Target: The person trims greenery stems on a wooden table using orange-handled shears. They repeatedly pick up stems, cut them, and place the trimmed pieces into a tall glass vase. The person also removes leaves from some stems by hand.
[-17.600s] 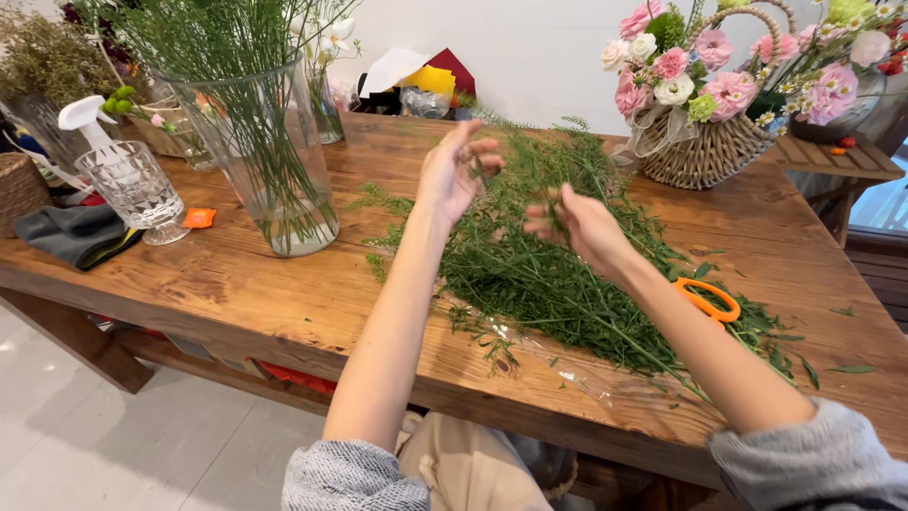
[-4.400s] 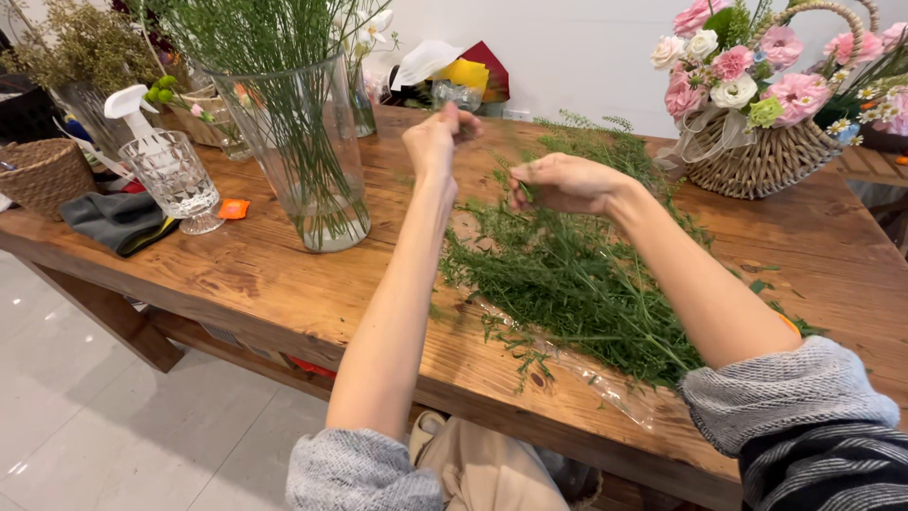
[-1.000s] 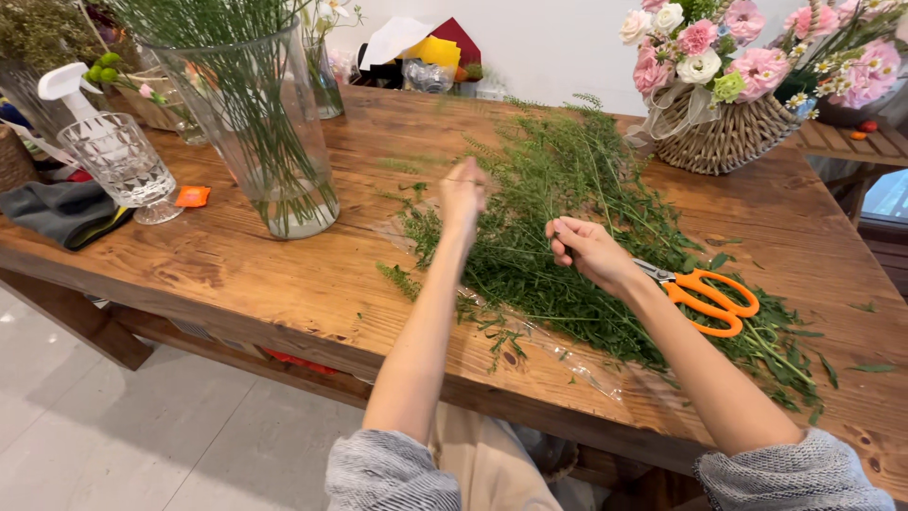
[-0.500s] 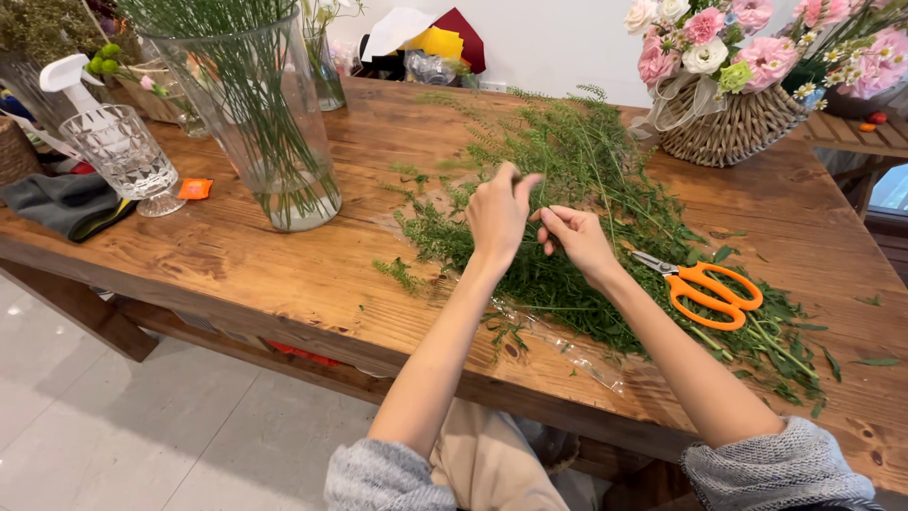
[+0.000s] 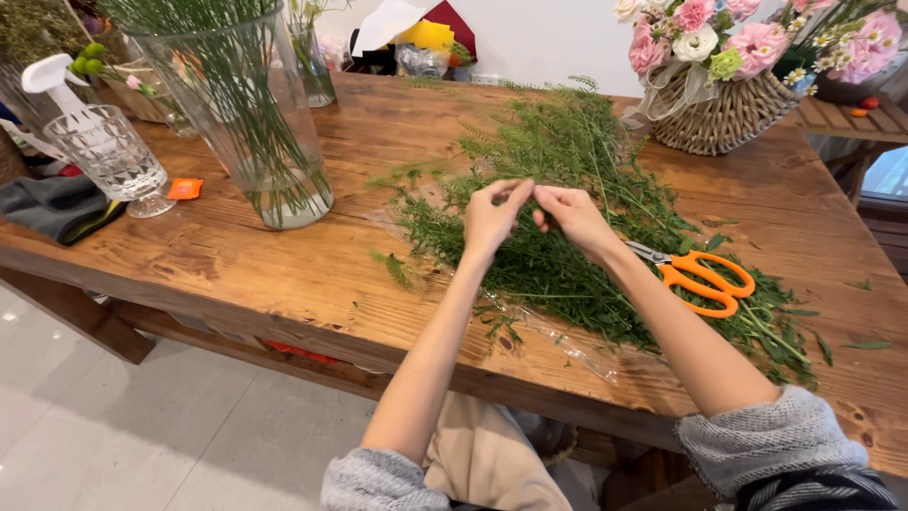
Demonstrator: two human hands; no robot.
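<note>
A heap of feathery green stems lies across the wooden table on clear plastic wrap. My left hand and my right hand hover over the middle of the heap, fingertips almost meeting, each pinching a thin green sprig between thumb and fingers. Orange-handled scissors rest on the greenery just right of my right wrist. A tall glass vase filled with green stems and some water stands to the left of the heap.
A wicker basket of pink and white flowers stands at the back right. At the left are a cut-glass goblet, a white spray bottle, a dark folded cloth and a small orange object. Loose leaves lie scattered near the table's front edge.
My two hands have drawn together over the greenery, fingertips nearly touching. One second ago they were apart, the left raised, the right nearer the scissors.
</note>
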